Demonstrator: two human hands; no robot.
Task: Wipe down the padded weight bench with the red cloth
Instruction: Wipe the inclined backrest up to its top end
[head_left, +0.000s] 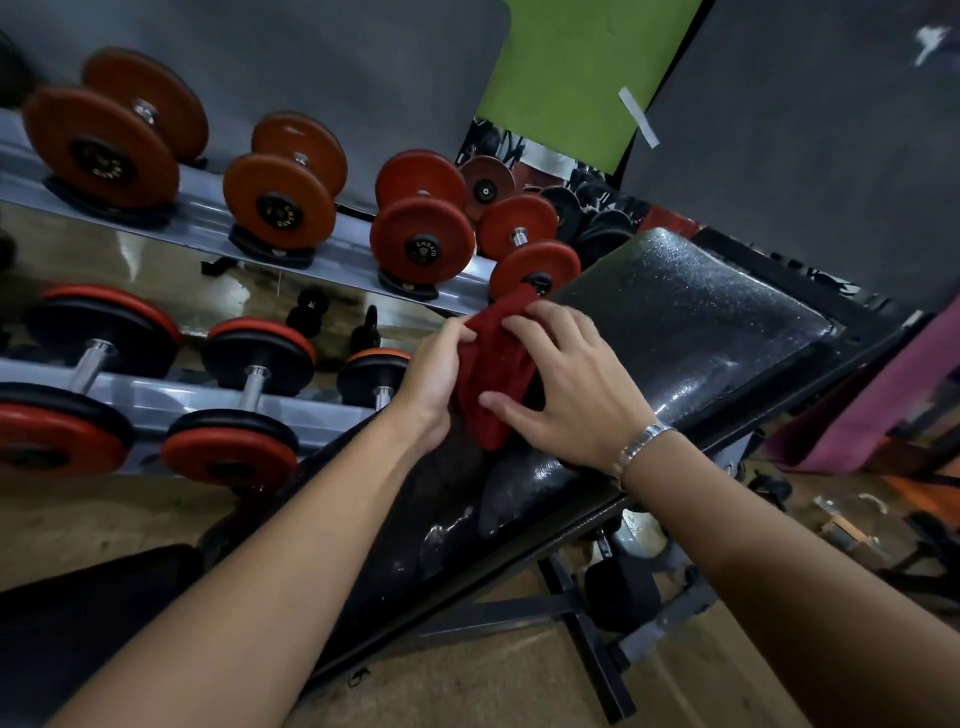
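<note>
The black padded weight bench (691, 317) runs diagonally from lower left to upper right, its surface glistening. The red cloth (496, 364) is bunched up over the bench's left edge, near the middle of the view. My left hand (434, 382) grips the cloth's left side with fingers curled into it. My right hand (571, 387), a metal watch on its wrist, lies over the cloth's right side with fingers spread and thumb pressing its lower part.
A two-tier dumbbell rack (218, 218) with several red and black dumbbells stands just left of the bench. The bench's metal frame (587, 623) rests on a brown floor. A purple mat (878, 400) and small floor clutter lie at right. Grey and green wall panels stand behind.
</note>
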